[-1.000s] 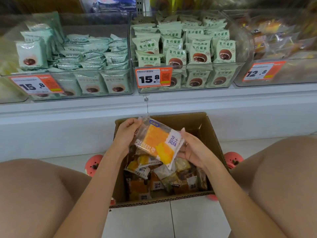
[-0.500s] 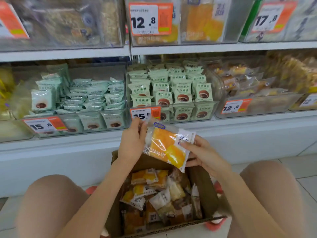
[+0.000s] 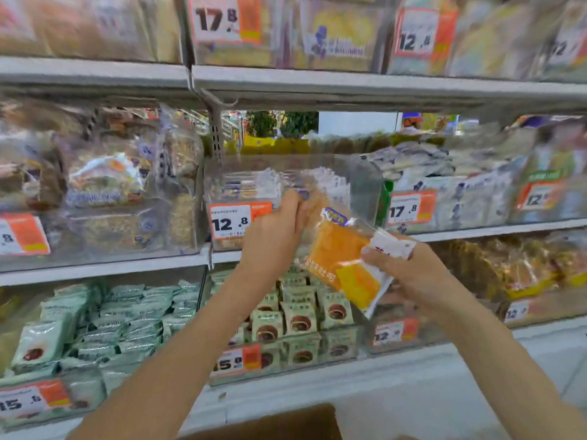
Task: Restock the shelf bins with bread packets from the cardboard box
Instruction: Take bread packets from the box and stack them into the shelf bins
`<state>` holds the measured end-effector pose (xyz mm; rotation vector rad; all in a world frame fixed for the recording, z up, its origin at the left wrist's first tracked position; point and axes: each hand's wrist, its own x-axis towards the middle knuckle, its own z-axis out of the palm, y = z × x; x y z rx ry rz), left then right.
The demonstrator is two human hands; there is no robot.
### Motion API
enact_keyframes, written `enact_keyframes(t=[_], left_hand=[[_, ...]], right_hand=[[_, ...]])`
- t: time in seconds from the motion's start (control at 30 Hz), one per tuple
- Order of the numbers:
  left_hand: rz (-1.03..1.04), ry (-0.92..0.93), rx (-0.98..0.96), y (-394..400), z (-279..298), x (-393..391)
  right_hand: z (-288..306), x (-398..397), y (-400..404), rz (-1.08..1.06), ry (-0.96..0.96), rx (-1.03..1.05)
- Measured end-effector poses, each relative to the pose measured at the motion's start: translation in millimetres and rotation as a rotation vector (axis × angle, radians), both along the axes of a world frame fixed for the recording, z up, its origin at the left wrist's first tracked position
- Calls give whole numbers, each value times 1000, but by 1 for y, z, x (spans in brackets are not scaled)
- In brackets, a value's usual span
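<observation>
A clear packet of orange and yellow bread (image 3: 344, 258) is held up in front of the middle shelf. My left hand (image 3: 273, 233) grips its upper left edge. My right hand (image 3: 409, 268) pinches its white right end. Just behind the packet stands a clear bin (image 3: 359, 182) with a 12.8 price tag (image 3: 236, 220) and a few like packets inside. Only the top rim of the cardboard box (image 3: 286, 422) shows at the bottom edge.
Clear bins of wrapped bread fill three shelves. Green-white packets (image 3: 104, 322) fill the lower left bins, brown loaves (image 3: 108, 185) the middle left bin. A bin tagged 17.8 (image 3: 409, 209) stands to the right. A slotted shelf upright (image 3: 216, 128) rises behind the target bin.
Both hands lifted the bread packet from over the box up to the middle shelf bin tagged 12.8. The view tilted upward, so the box nearly left the frame.
</observation>
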<state>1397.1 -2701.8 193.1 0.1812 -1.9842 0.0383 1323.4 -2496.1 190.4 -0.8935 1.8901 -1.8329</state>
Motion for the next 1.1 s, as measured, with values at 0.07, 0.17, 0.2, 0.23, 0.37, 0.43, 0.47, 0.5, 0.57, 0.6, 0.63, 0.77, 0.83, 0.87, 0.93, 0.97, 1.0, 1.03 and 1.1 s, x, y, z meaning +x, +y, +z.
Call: enact_keyframes(t=[0.07,0.17,0.2,0.23,0.37,0.43,0.47,0.5,0.57,0.6,0.63,0.77,0.83,0.87,0.93,0.97,1.0,1.03,1.1], left_hand=[[46,22,-53,-4,32,-25],[101,-68,-7,-15,74,-62],[110,-123,-4,-20,84,-76],[113,-185,-4,-24,95,-91],[-50,-578,74,-49,109,-159],[-142,-768,85,-64,108,-190],[-159,-835,61,-69,108,-202],[-169,-885,31,-74,109,-212],[-183,-975,-9,-78,111,-225],[-184,-1019,-20,-80,112,-231],[-175,-1060,-31,-83,111,-236],[-88,-1145,-104,-96,101,-253],[-65,-1162,-129,-101,99,-254],[-61,-1172,-148,-103,100,-253],[-38,-1192,-177,-103,102,-248],[-36,-1194,-195,-103,103,-246],[-36,-1193,-212,-103,104,-244],[-42,-1186,-224,-103,104,-243],[-49,-1176,-232,-102,103,-239]], right_hand=[[21,-23,6,-64,33,-27],[53,-59,10,-197,34,-92],[64,-69,8,-253,46,-110],[75,-81,4,-297,81,-120],[107,-121,-33,-405,329,-63],[117,-137,-58,-462,468,-14],[121,-147,-70,-506,556,35],[125,-154,-81,-557,649,93],[130,-167,-102,-617,810,191],[130,-173,-112,-621,866,225],[130,-178,-121,-624,901,263],[124,-187,-150,-714,1084,456],[121,-190,-163,-775,1183,544],[119,-192,-168,-786,1204,578],[114,-199,-178,-780,1205,649],[111,-203,-182,-767,1195,689],[109,-206,-185,-746,1180,727],[107,-209,-188,-716,1160,758],[105,-212,-190,-621,1121,761]])
